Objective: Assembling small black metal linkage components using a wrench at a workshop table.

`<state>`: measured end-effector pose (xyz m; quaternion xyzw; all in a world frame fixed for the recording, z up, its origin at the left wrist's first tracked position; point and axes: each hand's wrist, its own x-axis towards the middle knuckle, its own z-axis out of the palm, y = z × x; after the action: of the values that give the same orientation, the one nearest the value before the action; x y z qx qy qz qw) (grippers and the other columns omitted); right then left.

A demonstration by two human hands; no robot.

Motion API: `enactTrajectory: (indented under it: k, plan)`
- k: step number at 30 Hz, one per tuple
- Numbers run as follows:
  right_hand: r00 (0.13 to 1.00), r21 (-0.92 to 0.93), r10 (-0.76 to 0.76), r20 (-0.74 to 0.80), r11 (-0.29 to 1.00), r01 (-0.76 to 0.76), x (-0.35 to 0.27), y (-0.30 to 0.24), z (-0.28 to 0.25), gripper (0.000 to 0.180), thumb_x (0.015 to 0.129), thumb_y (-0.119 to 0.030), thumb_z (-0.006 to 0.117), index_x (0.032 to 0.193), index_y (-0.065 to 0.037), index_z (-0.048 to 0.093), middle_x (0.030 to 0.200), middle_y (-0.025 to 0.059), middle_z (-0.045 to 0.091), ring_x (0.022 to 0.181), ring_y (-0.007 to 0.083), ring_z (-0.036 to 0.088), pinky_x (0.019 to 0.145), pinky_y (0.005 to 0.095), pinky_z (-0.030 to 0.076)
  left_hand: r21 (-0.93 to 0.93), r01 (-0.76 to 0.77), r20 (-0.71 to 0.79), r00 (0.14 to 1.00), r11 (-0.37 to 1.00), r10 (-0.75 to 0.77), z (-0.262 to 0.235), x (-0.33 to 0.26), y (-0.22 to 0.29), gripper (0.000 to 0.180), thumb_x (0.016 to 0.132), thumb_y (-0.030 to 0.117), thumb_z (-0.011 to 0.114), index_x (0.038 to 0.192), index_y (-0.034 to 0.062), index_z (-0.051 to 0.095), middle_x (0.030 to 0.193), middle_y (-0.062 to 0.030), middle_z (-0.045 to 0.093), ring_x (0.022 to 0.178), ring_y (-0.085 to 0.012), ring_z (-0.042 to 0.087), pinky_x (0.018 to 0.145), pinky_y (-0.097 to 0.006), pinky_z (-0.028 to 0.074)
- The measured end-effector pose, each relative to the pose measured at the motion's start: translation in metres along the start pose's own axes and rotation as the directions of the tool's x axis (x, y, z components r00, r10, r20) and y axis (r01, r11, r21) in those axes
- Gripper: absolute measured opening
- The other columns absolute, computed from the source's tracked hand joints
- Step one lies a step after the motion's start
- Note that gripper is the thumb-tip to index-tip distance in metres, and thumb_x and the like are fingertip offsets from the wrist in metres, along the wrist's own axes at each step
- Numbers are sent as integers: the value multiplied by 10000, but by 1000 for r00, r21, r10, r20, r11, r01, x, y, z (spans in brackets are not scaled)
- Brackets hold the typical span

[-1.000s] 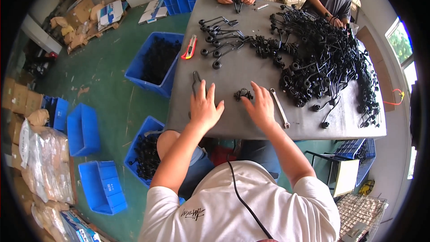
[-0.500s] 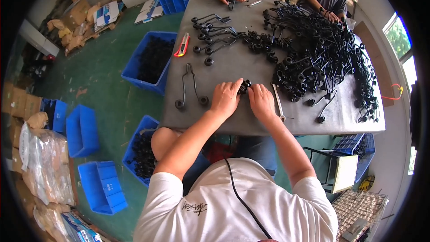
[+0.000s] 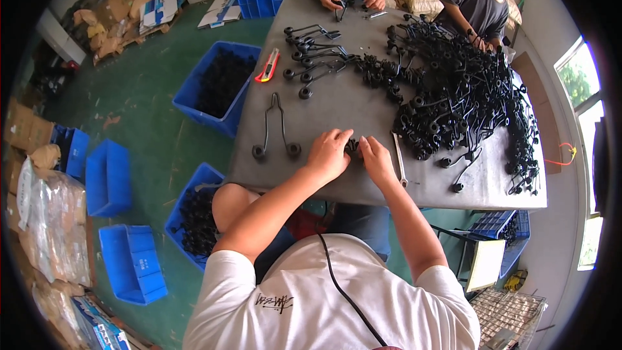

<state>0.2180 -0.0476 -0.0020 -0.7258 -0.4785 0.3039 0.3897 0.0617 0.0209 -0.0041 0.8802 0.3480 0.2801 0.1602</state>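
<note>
My left hand (image 3: 328, 153) and my right hand (image 3: 376, 157) meet over a small black part (image 3: 352, 146) near the front edge of the grey table (image 3: 337, 100); both grip it between the fingers. A black metal rod piece with two round rollers (image 3: 275, 131) lies just left of my left hand. A silver wrench (image 3: 400, 159) rests beside my right hand. A large tangled heap of black roller parts (image 3: 463, 100) covers the table's right side.
A red utility knife (image 3: 267, 66) and a row of finished black pieces (image 3: 314, 58) lie at the far left of the table. Two other people work at the far end. Blue bins (image 3: 220, 84) with black parts stand on the green floor to the left.
My hands, spread flat on the table a second ago, have come together on the small black part. The two-roller rod piece now lies uncovered to their left.
</note>
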Motion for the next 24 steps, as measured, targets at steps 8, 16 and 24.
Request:
enactTrajectory:
  k: [8, 16, 24]
  plan:
    - [969, -438, -214, -123, 888, 140, -1, 2, 14, 244, 986, -264, 573, 910, -32, 574, 896, 191, 641, 878, 400, 631, 760, 472, 499, -160, 47, -39, 998, 986, -54, 8, -10, -5, 469, 780, 68, 700, 1239, 83, 603, 1134, -150, 655, 1065, -354, 610, 916, -444, 504]
    - [962, -62, -254, -99, 966, 249, -14, -18, -5, 168, 934, -168, 641, 1020, -24, 626, 899, 151, 631, 830, 299, 632, 755, 375, 507, -133, 16, -46, 999, 991, -22, -12, -19, -4, 457, 785, 92, 727, 1220, 58, 589, 1041, -139, 698, 1000, -326, 654, 888, -452, 487]
    - [989, 10, -143, -44, 990, 143, -13, -13, -8, 163, 930, -140, 660, 1018, -12, 612, 924, 149, 637, 814, 284, 629, 755, 367, 509, -66, -17, -118, 993, 998, 9, -13, -20, -4, 430, 763, 97, 753, 1162, 81, 594, 909, -95, 693, 877, -294, 663, 812, -434, 463]
